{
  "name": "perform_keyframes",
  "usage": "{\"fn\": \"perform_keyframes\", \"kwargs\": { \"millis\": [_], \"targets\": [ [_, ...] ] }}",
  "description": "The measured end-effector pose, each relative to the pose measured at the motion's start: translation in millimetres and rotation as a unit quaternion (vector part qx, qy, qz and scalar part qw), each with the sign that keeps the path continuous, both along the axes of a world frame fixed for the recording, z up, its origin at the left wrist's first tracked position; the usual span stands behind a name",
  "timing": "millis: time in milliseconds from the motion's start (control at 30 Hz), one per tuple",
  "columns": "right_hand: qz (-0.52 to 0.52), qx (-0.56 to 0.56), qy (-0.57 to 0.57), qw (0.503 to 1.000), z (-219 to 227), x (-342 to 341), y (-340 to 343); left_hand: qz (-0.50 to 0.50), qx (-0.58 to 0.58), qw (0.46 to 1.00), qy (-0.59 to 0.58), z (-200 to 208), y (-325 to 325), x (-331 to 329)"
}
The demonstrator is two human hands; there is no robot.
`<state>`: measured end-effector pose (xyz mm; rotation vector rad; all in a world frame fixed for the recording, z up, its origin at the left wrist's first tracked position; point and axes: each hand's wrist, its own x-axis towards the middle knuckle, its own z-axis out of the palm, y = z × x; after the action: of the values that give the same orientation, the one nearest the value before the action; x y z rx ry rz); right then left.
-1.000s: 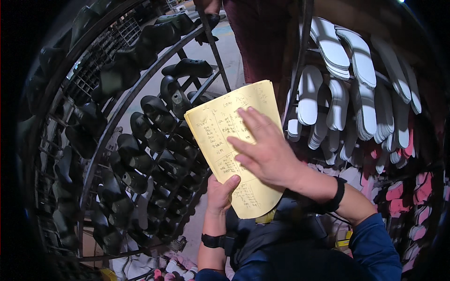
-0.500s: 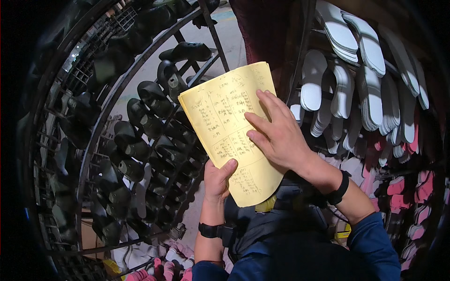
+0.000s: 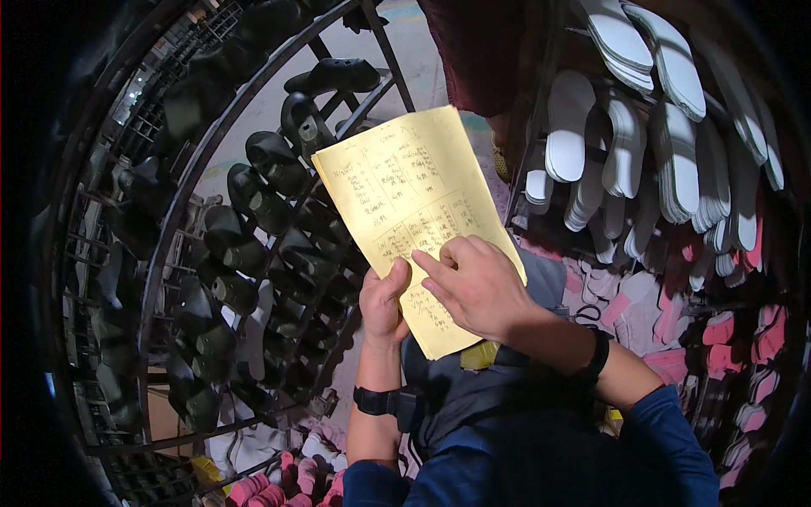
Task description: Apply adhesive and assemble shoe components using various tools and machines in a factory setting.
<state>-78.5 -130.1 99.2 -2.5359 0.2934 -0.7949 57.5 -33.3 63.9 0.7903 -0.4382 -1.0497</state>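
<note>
Yellow paper [image 3: 372, 190] between dark shoes [image 3: 283, 160] at left and white insoles [image 3: 570, 127] at right.
The left hand [image 3: 382, 306] grasps its near left edge; the right hand [image 3: 481, 283], released, points 1 finger over it (the others curled).

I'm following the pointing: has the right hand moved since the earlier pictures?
Yes: judged against the metal rack post, the right hand has moved down, farther from it, toward the lower part of the yellow sheets.

Paper [image 3: 393, 198]: matt, smooth | rack [image 3: 386, 55], left: metal, dull sheen | shoes [image 3: 232, 245], left: smooth, plastic-like, semi-gloss | insoles [image 3: 569, 127], right: matt, smooth | sleeve [image 3: 673, 439], near right: matt cloth | red cloth [image 3: 483, 51], far: matt
</note>
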Motion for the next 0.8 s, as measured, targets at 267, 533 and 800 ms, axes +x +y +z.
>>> {"fn": "perform_keyframes", "kwargs": {
  "millis": [267,533,800],
  "targets": [
    [-0.01,-0.021,0.021,1.0,-7.3,0.8,3.7,-0.005,-0.001,1.0,-0.004,-0.4,2.9,0.3],
    [-0.027,0.014,0.06,0.998,-12.9,-6.6,-8.9,-0.004,-0.012,1.0,0.026,0.1,0.6,5.1],
    [-0.022,0.024,-0.002,0.999,-19.0,-11.6,-4.6,-0.016,-0.027,0.999,0.04,-3.9,-4.3,11.6]
  ]
}}
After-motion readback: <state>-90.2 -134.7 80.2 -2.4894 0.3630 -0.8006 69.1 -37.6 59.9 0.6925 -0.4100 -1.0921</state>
